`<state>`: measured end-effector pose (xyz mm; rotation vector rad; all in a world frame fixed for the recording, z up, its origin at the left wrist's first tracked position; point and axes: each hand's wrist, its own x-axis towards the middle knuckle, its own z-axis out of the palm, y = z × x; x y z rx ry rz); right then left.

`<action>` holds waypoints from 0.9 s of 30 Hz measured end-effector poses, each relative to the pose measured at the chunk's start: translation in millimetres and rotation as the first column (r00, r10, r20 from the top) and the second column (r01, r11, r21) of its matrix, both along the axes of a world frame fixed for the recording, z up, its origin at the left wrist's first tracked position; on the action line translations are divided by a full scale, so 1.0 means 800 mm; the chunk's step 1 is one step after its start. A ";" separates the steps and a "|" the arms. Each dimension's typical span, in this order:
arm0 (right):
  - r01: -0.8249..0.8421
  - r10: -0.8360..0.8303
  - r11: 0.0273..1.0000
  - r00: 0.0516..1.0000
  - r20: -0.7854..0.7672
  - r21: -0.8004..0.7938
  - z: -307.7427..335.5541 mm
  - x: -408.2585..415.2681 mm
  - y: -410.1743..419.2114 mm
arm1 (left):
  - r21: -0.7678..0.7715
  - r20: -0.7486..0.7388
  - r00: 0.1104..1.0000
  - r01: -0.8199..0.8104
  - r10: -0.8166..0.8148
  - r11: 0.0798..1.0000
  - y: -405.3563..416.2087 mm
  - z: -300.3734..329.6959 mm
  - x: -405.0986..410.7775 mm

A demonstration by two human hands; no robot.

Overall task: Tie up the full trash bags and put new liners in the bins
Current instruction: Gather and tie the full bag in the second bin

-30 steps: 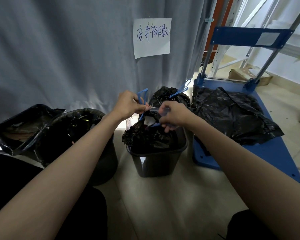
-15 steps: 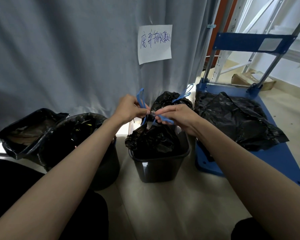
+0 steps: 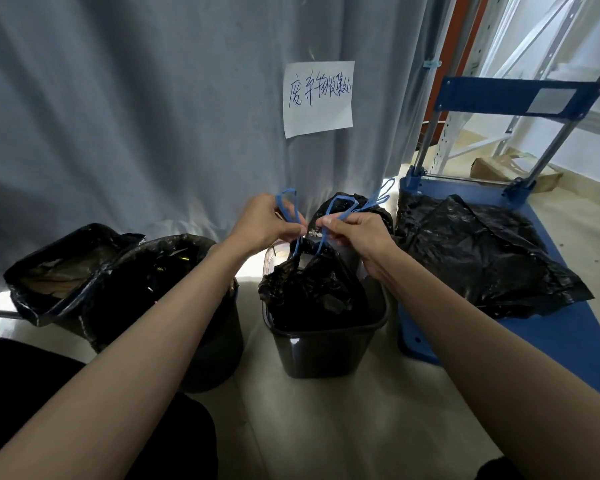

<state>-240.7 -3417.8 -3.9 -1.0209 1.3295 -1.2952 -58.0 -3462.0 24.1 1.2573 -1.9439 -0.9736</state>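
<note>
Both hands pinch the blue drawstrings of the full trash bag (image 3: 309, 289): the left hand (image 3: 264, 225) grips one loop (image 3: 288, 206) between thumb and curled fingers, the right hand (image 3: 357, 233) pinches the other loop (image 3: 340, 206), and the two meet just above the bag's gathered mouth. Directly below the hands the bag sits inside the small square bin (image 3: 323, 348) on the floor. Largest nearby is the grey curtain (image 3: 136, 116) behind; then the blue cart (image 3: 551, 334) at the right, carrying crumpled black bags (image 3: 482, 251). Left of the square bin stands a round lined bin (image 3: 174, 289), and a lined bin (image 3: 66, 271) further left. A tied black bag (image 3: 347, 209) lies behind the hands. A paper sign (image 3: 318, 98) pinned to the curtain carries handwritten Chinese characters.
</note>
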 end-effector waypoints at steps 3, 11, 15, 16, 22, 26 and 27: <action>0.045 -0.046 0.999 0.998 0.041 0.029 -0.004 0.006 -0.003 | 0.002 0.009 1.000 0.026 -0.026 1.000 0.000 0.007 -0.003; 0.010 -0.015 0.997 0.998 0.065 0.074 -0.007 0.019 -0.009 | -0.026 0.047 0.994 0.102 -0.101 0.994 0.004 0.019 -0.012; -0.011 0.013 0.999 0.998 -0.054 0.030 -0.008 0.026 -0.011 | -0.058 0.046 0.997 0.072 -0.069 0.996 0.001 0.019 -0.015; -0.024 0.026 1.000 0.995 -0.094 0.019 -0.010 0.027 -0.012 | -0.053 0.040 0.997 0.061 -0.059 0.997 0.000 0.018 -0.016; -0.077 0.044 0.996 0.853 -0.519 -0.042 -0.011 0.026 -0.015 | -0.018 0.053 0.996 0.068 -0.067 0.997 0.003 0.021 -0.021; -0.262 0.228 0.964 0.757 -0.612 0.036 -0.009 0.027 -0.019 | -0.146 0.162 0.987 0.043 -0.019 0.988 0.004 0.023 -0.025; -0.300 0.266 0.953 0.755 -0.600 0.045 -0.008 0.026 -0.018 | -0.174 0.187 0.982 0.026 0.007 0.984 0.003 0.023 -0.025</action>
